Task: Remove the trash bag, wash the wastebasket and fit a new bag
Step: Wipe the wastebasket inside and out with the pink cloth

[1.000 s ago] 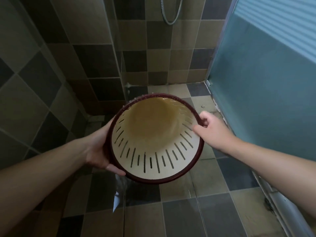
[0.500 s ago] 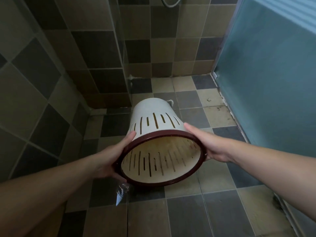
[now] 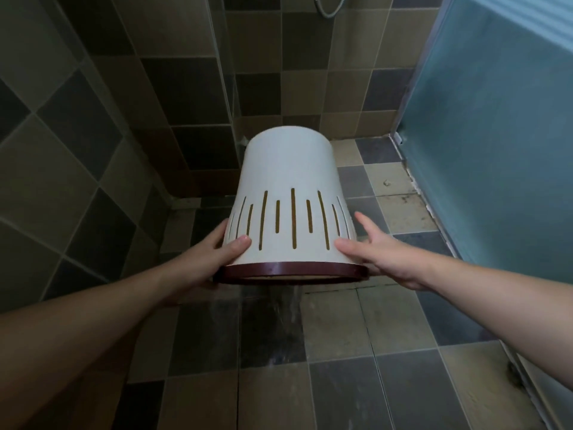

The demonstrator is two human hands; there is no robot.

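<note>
Head view: you've got the wastebasket (image 3: 288,193) btwn both hands, held above the tiled floor (image 3: 341,383). Left hand (image 3: 214,256) curls round its lower left side w/ thumb on the wall; right hand (image 3: 381,252) presses flat, fingers spread. Maroon rim (image 3: 290,274) points down, base up and away. Water (image 3: 283,308) pours out. 0.5 s ago the mouth faced you.

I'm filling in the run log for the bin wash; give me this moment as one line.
stage: emptying rinse water | wastebasket: upside down, no bag | left hand: holds side | right hand: flat on side | water: pours onto tiled floor
</note>
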